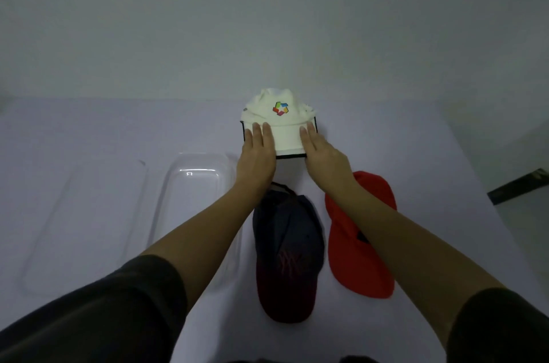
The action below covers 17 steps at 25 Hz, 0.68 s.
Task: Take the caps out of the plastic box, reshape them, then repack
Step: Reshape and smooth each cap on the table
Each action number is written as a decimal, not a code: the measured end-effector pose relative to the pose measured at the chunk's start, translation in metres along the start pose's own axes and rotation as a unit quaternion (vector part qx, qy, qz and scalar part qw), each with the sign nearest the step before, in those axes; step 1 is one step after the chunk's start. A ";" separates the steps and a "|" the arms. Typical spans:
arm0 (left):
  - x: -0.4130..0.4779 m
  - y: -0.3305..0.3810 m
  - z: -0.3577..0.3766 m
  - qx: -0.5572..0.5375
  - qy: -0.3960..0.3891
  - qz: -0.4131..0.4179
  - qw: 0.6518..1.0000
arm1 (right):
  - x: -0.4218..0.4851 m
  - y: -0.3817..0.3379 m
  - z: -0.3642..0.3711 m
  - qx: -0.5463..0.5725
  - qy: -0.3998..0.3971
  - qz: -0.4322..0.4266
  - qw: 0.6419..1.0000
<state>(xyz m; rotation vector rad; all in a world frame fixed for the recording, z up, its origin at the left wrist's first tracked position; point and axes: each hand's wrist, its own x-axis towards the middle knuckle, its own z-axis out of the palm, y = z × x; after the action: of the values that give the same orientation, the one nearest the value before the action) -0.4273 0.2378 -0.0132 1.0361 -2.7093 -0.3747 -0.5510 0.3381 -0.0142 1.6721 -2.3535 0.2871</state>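
A white cap (279, 117) with a colourful logo and a black-edged brim lies far out on the table, brim toward me. My left hand (257, 151) presses flat on the brim's left side and my right hand (322, 151) on its right side, fingers stretched out. Nearer to me lie a dark navy cap (286, 252) with a reddish brim and a red cap (358, 244), side by side between my forearms. The clear plastic box (190, 184) stands left of the caps with nothing visible in it.
A clear lid (80, 229) lies flat to the left of the box. The table (118, 131) has a pale cloth and ends at a grey wall behind the white cap. Its right edge drops to a floor with a dark object (520, 186).
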 end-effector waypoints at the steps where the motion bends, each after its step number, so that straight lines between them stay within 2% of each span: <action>1: -0.006 -0.001 0.001 0.021 0.025 0.026 0.999 | -0.002 -0.006 -0.008 0.051 -0.048 0.075 0.995; 2: -0.010 0.000 0.002 0.043 0.047 0.055 0.996 | -0.004 -0.009 -0.012 0.067 -0.090 0.144 0.983; 3: -0.015 0.000 0.004 0.058 0.048 0.074 0.994 | -0.006 -0.010 -0.015 0.056 -0.095 0.178 0.978; 5: -0.021 0.005 -0.001 0.087 0.020 0.072 0.993 | -0.009 -0.017 -0.022 0.004 -0.078 0.144 0.986; 6: -0.022 0.007 -0.006 0.095 -0.001 0.048 0.994 | -0.011 -0.019 -0.019 -0.041 -0.076 0.120 0.989; 8: -0.023 0.015 -0.018 0.043 -0.048 -0.038 0.997 | -0.008 -0.022 -0.022 -0.103 -0.078 0.110 0.985; 10: -0.020 0.019 -0.019 0.036 -0.049 -0.077 0.995 | -0.013 -0.025 -0.032 -0.084 -0.112 0.124 0.983; 13: -0.023 0.023 -0.024 0.095 -0.014 -0.037 0.995 | -0.019 -0.029 -0.037 -0.032 -0.117 0.157 0.980; 17: -0.028 0.016 -0.028 -0.007 0.044 0.019 0.999 | -0.019 -0.033 -0.038 0.050 -0.060 0.163 0.984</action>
<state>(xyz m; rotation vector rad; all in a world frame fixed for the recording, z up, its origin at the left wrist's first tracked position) -0.4092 0.2640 0.0152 0.9731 -2.6401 -0.3334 -0.5109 0.3554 0.0173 1.3697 -2.7449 0.3772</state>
